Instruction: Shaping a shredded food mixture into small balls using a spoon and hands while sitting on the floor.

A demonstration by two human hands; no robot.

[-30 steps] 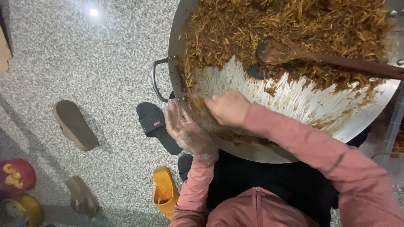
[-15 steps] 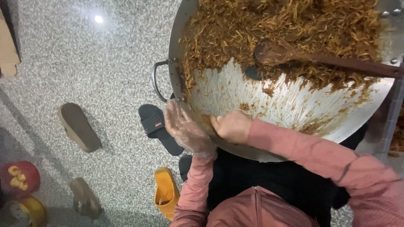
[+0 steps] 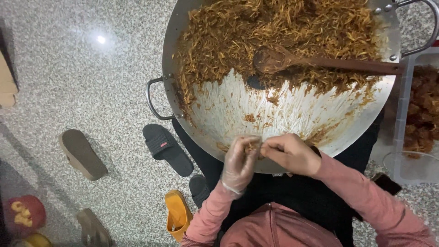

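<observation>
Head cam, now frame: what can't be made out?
- What the left hand and right hand pinch: small shreds, mostly hidden by fingers.
- Wooden spoon handle end: cut off by the wok rim.
- Clear tub: cut by the right edge.

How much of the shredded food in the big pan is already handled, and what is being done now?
Done: the near part of the metal pan is scraped almost bare. In hand: the gloved left hand and bare right hand pinch a small clump together. Left: most brown shredded food fills the far half, the wooden spoon lying in it.
</observation>
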